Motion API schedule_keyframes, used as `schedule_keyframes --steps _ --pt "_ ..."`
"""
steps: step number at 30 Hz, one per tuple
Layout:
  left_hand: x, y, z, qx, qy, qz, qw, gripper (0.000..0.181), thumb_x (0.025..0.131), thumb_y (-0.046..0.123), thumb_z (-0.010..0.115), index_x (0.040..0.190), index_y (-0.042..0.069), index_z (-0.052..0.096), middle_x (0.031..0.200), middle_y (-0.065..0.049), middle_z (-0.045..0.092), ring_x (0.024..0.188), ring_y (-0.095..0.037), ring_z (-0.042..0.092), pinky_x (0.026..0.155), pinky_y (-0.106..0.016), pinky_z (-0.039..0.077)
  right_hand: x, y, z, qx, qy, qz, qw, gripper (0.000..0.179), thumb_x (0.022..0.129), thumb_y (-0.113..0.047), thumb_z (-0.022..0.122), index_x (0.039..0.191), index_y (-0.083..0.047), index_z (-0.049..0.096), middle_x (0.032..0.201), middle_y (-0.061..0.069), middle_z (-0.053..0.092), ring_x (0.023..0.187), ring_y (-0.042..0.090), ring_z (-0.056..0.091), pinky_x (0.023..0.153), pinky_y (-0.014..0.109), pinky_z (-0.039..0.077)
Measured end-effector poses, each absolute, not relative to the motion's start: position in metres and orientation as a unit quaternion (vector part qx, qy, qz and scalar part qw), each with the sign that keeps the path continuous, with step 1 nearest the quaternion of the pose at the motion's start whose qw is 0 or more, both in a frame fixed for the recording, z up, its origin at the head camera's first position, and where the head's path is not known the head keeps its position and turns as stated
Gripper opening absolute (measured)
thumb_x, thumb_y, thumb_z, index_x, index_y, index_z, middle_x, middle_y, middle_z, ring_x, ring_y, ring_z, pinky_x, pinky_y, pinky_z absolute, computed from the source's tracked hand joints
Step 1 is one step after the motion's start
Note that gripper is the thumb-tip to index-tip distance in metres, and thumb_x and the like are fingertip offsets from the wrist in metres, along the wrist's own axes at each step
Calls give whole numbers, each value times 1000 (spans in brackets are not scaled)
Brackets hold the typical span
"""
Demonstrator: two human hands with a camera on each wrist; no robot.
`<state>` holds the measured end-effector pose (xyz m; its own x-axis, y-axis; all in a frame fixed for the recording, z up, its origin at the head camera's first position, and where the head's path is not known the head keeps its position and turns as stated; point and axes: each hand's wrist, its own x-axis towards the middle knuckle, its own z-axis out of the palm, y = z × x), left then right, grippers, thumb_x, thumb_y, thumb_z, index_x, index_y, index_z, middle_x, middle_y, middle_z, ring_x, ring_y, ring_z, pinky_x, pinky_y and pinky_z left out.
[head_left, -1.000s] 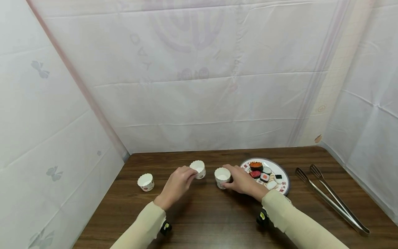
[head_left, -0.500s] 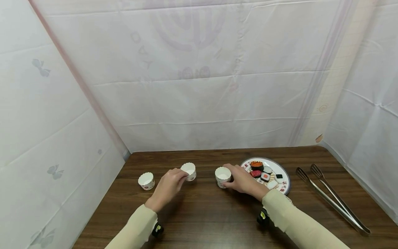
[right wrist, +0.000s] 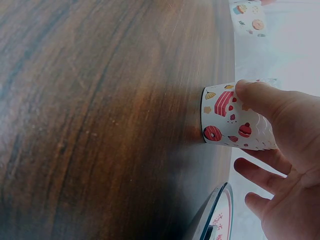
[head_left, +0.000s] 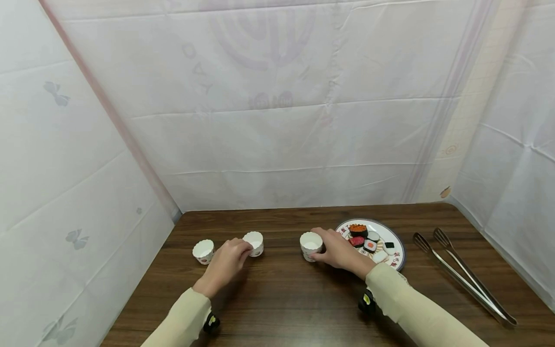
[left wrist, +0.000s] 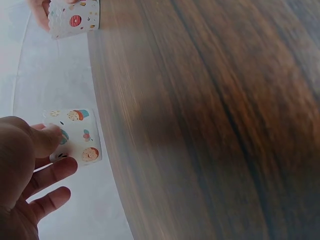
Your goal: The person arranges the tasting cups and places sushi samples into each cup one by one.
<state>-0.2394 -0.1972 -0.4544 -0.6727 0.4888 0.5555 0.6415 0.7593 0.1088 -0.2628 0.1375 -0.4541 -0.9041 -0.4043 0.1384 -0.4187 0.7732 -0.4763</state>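
Three white paper baking cups with scalloped rims and printed sweets are spread across the table. My left hand (head_left: 227, 260) pinches the middle cup (head_left: 254, 243) by its near side; in the left wrist view the thumb lies across that printed cup (left wrist: 77, 137), with two fingers spread below. With thumb and fingers my right hand (head_left: 338, 250) grips the right-hand cup (head_left: 311, 246), which stands upright left of the plate. In the right wrist view the thumb presses the wall of this cup (right wrist: 227, 117). Beyond the left hand, the leftmost cup (head_left: 204, 251) stands untouched.
A round plate (head_left: 398, 258) bearing several sushi pieces (head_left: 370, 246) sits just right of the right hand. Metal tongs (head_left: 470, 284) lie farther right on the dark wooden table (head_left: 282, 308). White printed cloth (head_left: 277, 144) walls off the back and sides.
My left hand has slid the middle cup leftward and slightly nearer, away from the right-hand cup and toward the leftmost one. The right hand has kept its grip in place.
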Motion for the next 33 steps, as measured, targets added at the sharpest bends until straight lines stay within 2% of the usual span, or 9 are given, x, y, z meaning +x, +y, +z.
schedule_keyframes --steps 13,33 --pt "-239 -204 -458 -309 -907 -139 250 16 83 -4 82 84 9 73 83 0 70 76 -16 66 67 -35 56 -260 141 -454 213 -946 245 11 70 89 -34 83 146 -7 53 123 15 64 112 31 61 91 51 53" --pt "-240 -212 -463 -303 -912 -139 240 18 83 -6 81 81 9 70 79 3 67 72 -16 64 63 -32 54 -257 146 -453 206 -950 232 14 71 88 -36 83 146 -8 53 121 14 64 110 28 61 90 48 54"
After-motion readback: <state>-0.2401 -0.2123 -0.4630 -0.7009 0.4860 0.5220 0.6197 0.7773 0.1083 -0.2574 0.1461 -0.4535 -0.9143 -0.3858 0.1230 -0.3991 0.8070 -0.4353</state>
